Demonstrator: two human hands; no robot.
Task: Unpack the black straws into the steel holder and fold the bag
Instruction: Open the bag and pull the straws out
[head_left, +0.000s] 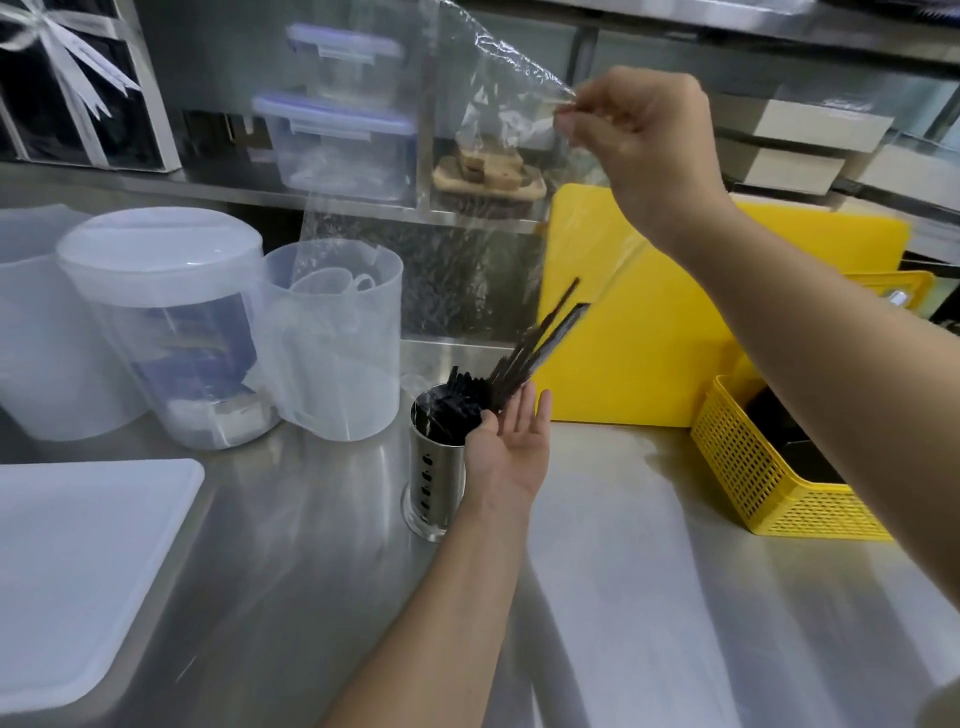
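Right fingers (566, 122): pinch my bag (467, 156) by its corner, aloft.
Left fingers (524, 410): straight, steadying leaning straws (545, 338) at holder (434, 467).
Risk: loose straws may tip onto table (623, 571).

Bare forearms (431, 613), left hand (511, 447), right hand (639, 140)

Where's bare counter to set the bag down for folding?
Bare counter lies between steel holder and yellow basket, before the yellow board. Smaller strip between white tray and holder. Back left is crowded with plastic jugs.
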